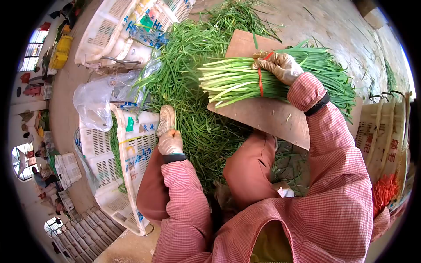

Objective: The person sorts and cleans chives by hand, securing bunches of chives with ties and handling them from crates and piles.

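Observation:
My right hand [280,68], in a soiled whitish glove, is closed on a bunch of garlic chives [232,81] at its red tie [260,83]. The pale stems point left and the green leaves spread right. The bunch lies across a brown board [272,118]. My left hand [170,142], also gloved, is closed just below my shoe [166,118], beside the white crate. Its fingers are curled and whatever may be in them is hidden.
Loose green leaves [188,87] are heaped in front of me. White plastic crates [131,162] stand left, with a clear plastic bag [94,101] above. At right, red ties [386,190] hang by another crate [381,131]. Several people and stacked crates [87,232] are far left.

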Demonstrator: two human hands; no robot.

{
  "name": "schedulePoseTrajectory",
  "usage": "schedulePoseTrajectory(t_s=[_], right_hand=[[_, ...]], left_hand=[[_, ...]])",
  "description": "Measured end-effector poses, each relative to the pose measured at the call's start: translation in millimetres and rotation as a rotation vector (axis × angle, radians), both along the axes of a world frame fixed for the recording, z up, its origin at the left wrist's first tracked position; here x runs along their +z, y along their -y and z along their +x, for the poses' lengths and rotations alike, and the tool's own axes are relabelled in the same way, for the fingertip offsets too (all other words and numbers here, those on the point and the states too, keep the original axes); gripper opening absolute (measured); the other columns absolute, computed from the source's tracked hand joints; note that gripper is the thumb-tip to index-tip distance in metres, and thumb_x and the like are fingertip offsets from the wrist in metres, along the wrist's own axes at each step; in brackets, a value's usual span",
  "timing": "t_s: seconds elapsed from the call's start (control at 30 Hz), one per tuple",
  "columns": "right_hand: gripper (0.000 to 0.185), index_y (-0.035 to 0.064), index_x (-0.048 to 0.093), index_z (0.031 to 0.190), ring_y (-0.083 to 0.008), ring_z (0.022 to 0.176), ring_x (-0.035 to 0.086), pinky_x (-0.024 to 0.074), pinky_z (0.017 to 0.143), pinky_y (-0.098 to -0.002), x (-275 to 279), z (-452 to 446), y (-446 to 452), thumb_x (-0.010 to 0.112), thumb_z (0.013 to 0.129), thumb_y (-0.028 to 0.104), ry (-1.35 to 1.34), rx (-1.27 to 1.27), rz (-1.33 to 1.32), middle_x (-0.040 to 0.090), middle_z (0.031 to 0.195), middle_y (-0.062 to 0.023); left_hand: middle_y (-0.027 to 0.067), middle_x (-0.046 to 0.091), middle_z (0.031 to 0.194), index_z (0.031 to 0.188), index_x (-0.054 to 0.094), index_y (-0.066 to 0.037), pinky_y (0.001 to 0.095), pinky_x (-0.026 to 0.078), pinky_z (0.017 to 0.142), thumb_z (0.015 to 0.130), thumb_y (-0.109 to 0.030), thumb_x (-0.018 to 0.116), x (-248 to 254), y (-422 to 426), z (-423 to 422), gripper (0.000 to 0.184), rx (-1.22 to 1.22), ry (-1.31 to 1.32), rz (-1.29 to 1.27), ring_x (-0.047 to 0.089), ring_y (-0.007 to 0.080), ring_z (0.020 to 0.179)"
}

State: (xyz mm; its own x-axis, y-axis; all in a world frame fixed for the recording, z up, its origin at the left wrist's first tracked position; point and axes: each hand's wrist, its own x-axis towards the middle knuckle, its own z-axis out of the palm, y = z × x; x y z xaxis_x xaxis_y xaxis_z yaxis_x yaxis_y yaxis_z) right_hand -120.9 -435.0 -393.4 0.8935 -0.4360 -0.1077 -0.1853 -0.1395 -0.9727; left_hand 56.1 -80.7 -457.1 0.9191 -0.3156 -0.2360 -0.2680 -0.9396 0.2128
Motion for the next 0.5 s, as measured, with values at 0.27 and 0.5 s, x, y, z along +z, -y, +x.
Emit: schedulePoseTrajectory(t_s=[0.27,0.5], right_hand=[[0.019,0.0084,0.063,0.095,-0.0280,0.076,0.054,0.0460,0.065,-0.0336,21,-46,-83,0.059,0.076,0.009,0.122,-0.200,-0.667,0.058,0.088,-0.0098],[0.020,0.0032,0.061,0.083,-0.0174,0.072,0.054,0.0439,0.067,-0.0261,9,-67,-128,0.047,0.089,0.016,0.297,-0.472,0.197,0.058,0.084,-0.0084]], left_hand=[[0.0206,0.005,0.142,0.136,-0.001,0.001,0.0480,0.002,0.105,0.043,-0.061,0.072,146,170,-51,0.133,-1.020,0.268,-0.261,-0.001,0.0328,0.132],[0.0219,0.018,0.139,0.135,0.004,0.003,0.0436,0.013,0.105,0.044,-0.061,0.072,93,220,-92,0.130,-1.077,-0.020,0.248,0.019,0.0318,0.129]])
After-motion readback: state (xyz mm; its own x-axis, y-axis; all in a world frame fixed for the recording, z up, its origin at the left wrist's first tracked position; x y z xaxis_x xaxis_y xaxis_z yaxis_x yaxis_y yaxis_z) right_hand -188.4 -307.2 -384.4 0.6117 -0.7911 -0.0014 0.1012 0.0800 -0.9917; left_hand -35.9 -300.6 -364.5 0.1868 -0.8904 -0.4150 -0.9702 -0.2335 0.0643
